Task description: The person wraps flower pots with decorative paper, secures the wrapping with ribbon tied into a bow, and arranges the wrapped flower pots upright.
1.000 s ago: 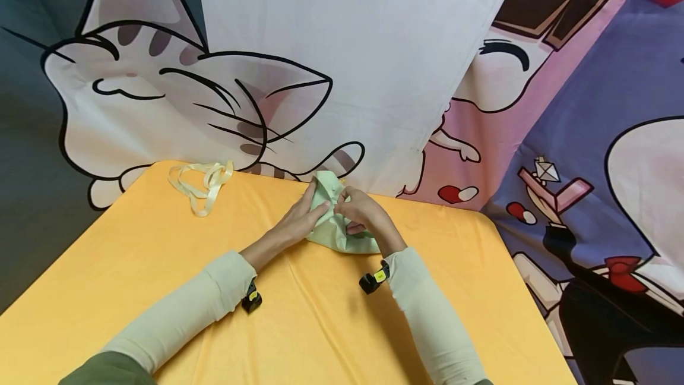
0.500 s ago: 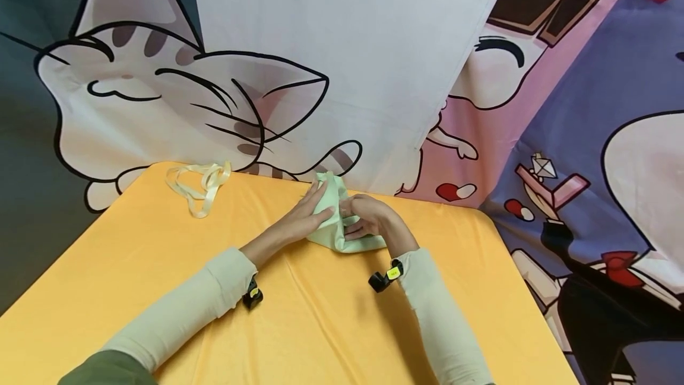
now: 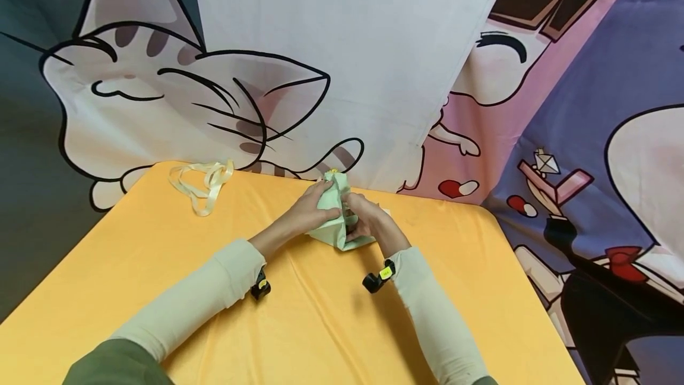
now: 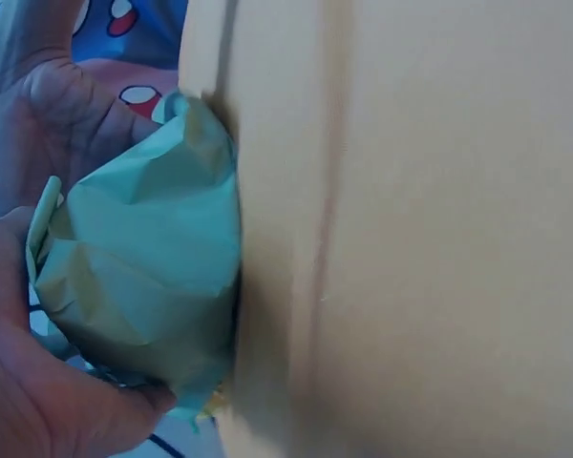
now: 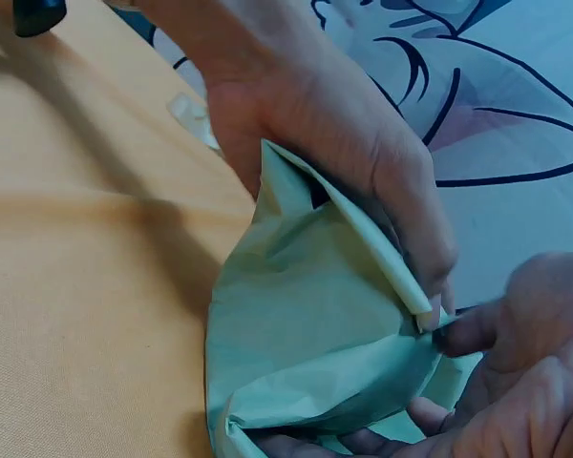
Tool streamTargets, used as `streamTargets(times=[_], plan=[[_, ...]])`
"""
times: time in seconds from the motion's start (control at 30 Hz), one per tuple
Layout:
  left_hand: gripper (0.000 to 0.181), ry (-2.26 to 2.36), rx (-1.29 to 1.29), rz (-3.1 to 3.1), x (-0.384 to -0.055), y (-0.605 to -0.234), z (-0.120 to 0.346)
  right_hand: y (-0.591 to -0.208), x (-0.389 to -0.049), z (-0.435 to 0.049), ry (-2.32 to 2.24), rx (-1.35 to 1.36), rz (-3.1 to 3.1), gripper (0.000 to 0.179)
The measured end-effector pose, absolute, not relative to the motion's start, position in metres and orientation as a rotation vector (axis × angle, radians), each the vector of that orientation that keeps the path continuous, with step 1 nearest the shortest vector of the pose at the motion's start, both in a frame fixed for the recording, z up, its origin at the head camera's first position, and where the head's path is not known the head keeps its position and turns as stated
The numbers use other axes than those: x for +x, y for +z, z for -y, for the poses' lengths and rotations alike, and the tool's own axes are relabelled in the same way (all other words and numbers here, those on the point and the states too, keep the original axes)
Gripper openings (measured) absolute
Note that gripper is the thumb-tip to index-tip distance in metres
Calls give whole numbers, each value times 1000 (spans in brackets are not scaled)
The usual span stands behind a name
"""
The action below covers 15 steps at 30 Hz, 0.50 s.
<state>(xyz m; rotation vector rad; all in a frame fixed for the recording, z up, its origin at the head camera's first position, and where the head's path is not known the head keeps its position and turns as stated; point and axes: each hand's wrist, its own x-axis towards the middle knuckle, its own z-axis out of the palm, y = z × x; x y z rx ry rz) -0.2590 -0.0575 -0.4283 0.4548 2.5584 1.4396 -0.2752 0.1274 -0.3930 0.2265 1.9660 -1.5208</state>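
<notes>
Near the middle of the yellow-covered table's far edge, the left hand grips the green paper while the right hand grasps its fold, a pale ribbon lying near the far left corner.

Head looks down; close wrist views share sheet.

Left sleeve: pale cream, snug, lightly wrinkled, lower left of head view. Right sleeve: same fabric, lower right of centre. Dark green upper garment in bottom-left corner, sliver at bottom edge right of centre. Small black left wrist camera and right wrist camera, yellow labels, print unreadable.
</notes>
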Motion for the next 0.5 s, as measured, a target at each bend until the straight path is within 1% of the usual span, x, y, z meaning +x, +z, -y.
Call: streamTargets(times=[0.2, 0.27, 0.37, 0.5], plan=[[94, 1310, 422, -2642, -257, -425, 52, -394, -273, -125, -1443, 166, -2082, 96], [94, 1278, 419, -2659, -256, -425, 51, -395, -274, -123, -1386, 142, -2163, 96], [98, 1282, 393, -2674, -254, -425, 50, -395, -277, -121, -1306, 114, -2246, 91], [112, 1329, 220, -2669, -257, -422, 47, -389, -281, -120, -1254, 91, -2273, 87]])
